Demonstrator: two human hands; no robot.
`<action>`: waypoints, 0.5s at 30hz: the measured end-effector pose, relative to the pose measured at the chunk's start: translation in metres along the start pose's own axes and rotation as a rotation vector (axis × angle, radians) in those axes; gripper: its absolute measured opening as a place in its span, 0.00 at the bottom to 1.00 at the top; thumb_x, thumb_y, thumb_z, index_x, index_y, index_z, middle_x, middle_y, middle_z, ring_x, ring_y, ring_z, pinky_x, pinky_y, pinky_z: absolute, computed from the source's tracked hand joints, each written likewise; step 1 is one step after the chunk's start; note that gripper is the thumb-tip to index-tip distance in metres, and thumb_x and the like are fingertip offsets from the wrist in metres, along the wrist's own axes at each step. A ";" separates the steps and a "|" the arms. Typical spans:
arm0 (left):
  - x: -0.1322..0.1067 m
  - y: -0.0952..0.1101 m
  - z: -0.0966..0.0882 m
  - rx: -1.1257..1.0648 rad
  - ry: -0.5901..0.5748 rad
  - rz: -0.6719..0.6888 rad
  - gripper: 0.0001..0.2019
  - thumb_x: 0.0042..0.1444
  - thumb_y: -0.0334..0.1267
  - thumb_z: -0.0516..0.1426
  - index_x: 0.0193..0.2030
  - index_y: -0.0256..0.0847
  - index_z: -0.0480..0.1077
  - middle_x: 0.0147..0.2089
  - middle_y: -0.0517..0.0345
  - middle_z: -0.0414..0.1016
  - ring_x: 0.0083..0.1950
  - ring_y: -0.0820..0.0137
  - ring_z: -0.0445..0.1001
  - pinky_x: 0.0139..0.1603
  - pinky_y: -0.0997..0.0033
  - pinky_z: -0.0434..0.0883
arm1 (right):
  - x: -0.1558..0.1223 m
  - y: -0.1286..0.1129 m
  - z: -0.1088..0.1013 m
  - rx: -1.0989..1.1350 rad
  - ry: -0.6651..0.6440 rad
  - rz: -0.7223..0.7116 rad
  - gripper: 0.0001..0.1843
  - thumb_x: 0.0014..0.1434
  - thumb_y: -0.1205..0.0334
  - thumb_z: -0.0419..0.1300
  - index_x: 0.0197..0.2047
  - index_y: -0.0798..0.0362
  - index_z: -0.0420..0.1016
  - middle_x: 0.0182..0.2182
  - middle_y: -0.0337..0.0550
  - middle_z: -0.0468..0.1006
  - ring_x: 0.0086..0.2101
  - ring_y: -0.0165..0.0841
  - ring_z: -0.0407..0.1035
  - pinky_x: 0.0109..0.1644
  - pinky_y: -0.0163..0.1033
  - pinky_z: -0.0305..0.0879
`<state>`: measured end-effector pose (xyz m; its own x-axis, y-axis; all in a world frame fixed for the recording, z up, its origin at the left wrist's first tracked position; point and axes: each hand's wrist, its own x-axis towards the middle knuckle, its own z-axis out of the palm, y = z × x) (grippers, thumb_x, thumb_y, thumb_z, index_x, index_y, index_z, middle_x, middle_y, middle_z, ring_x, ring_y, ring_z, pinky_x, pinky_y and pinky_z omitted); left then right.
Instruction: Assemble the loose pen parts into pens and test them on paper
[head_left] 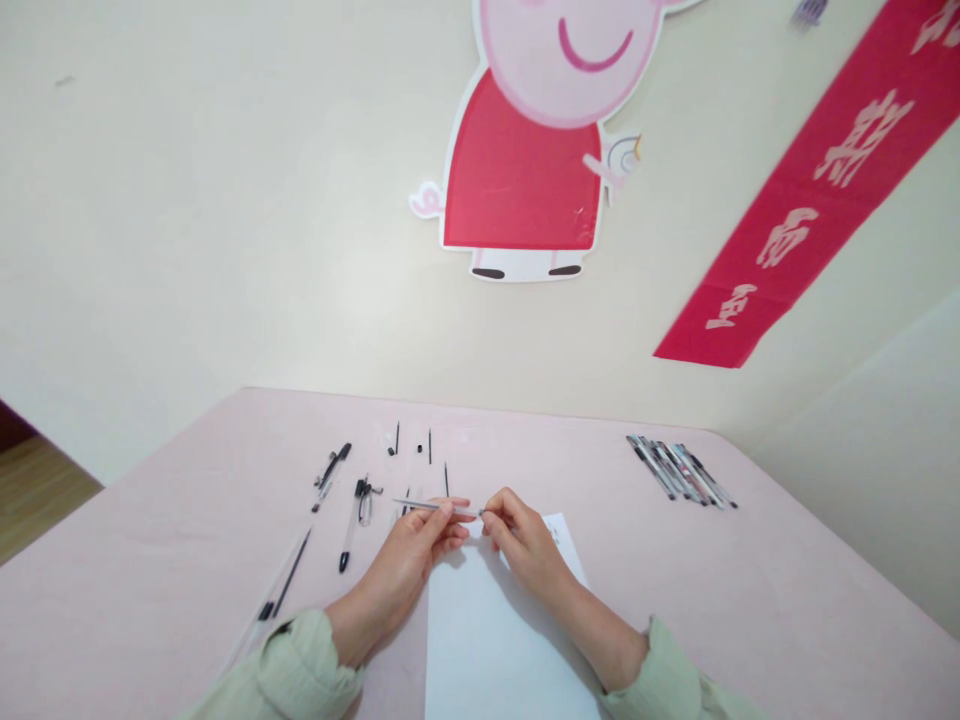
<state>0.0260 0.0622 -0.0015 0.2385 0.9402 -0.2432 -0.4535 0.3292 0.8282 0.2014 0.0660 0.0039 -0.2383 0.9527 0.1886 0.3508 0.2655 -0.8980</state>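
My left hand (pixel 409 562) is closed around a thin, clear pen (pixel 416 503), held nearly level above the top of a white sheet of paper (pixel 495 640). Its narrow end points left, past my thumb. At the other end, the fingertips of my right hand (pixel 529 548) pinch together on the pen; a small dark part shows there, partly hidden by the fingers. Just behind my left hand lies a thin black refill (pixel 446 479). Some handwriting shows on the paper beside my right wrist.
Pen caps and barrels (pixel 364 490) lie to the left, with a long black refill (pixel 292 572) nearer me. More refills (pixel 430 446) lie farther back. At the right is a row of several pens (pixel 681 472). Behind the pink tabletop (pixel 750 600) rises a wall.
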 end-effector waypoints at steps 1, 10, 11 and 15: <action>0.000 0.000 0.000 0.004 0.000 0.000 0.16 0.53 0.47 0.64 0.42 0.36 0.78 0.39 0.49 0.80 0.38 0.72 0.74 0.41 0.75 0.70 | 0.000 0.000 0.000 -0.007 -0.006 -0.003 0.12 0.64 0.56 0.51 0.30 0.51 0.64 0.24 0.35 0.68 0.25 0.29 0.63 0.32 0.34 0.58; 0.000 0.000 0.000 0.003 0.005 0.002 0.18 0.51 0.49 0.64 0.42 0.36 0.78 0.39 0.50 0.80 0.38 0.71 0.74 0.42 0.75 0.70 | 0.001 -0.001 0.000 0.005 -0.021 0.016 0.14 0.64 0.53 0.50 0.31 0.51 0.63 0.23 0.34 0.66 0.25 0.29 0.62 0.31 0.34 0.57; 0.000 0.000 0.000 0.002 0.003 0.002 0.18 0.51 0.49 0.64 0.42 0.36 0.78 0.39 0.50 0.80 0.38 0.71 0.74 0.42 0.74 0.70 | 0.001 -0.002 0.000 -0.002 -0.025 0.009 0.13 0.64 0.53 0.51 0.31 0.51 0.62 0.23 0.34 0.65 0.25 0.29 0.62 0.31 0.34 0.57; 0.000 0.000 0.000 0.000 -0.004 -0.005 0.18 0.51 0.48 0.65 0.41 0.35 0.78 0.38 0.50 0.80 0.38 0.71 0.74 0.42 0.74 0.70 | 0.000 -0.003 0.000 -0.032 -0.047 0.019 0.18 0.67 0.54 0.46 0.27 0.51 0.61 0.20 0.34 0.64 0.24 0.29 0.61 0.32 0.35 0.56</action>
<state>0.0262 0.0624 -0.0021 0.2444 0.9381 -0.2456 -0.4521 0.3343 0.8270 0.2008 0.0651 0.0062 -0.2737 0.9497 0.1523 0.3842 0.2531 -0.8879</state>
